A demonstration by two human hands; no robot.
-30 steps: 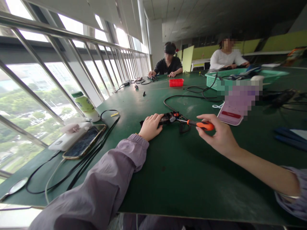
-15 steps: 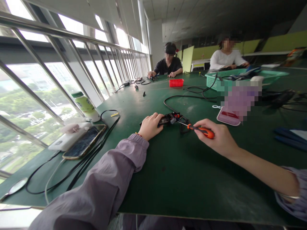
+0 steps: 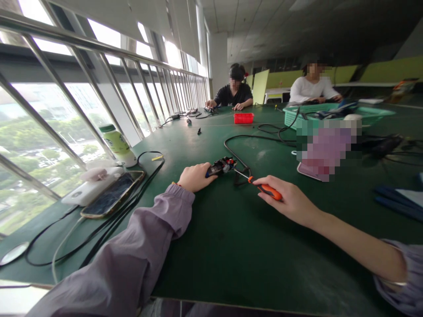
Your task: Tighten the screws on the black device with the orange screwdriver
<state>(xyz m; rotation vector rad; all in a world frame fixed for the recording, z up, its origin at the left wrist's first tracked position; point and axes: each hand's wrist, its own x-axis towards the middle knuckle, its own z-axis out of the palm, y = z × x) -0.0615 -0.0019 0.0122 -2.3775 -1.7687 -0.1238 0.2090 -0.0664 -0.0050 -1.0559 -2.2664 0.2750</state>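
My left hand (image 3: 194, 177) is wrapped round the near-left end of a black corded device (image 3: 217, 168) on the table. Its far end lies open, with small red, grey and dark inner parts showing, too small to name. A black cord (image 3: 226, 143) runs from that end back across the table. My right hand (image 3: 286, 193) grips the orange and black handle of a screwdriver (image 3: 269, 190). The screwdriver's thin metal shaft slants to the left, its tip at the exposed parts; whether it sits in a screw I cannot tell.
To the left lie a phone (image 3: 112, 193), a white power bank (image 3: 94, 187), black cables and a green-capped bottle (image 3: 118, 145). Ahead stands a red box (image 3: 243, 118); right of it, a green basket (image 3: 291, 118) and a pixelated pink object (image 3: 330, 147). Two people sit across the table.
Both hands have shifted left and slightly nearer me, with the device and the screwdriver. The screwdriver's tip stays at the device's exposed end.
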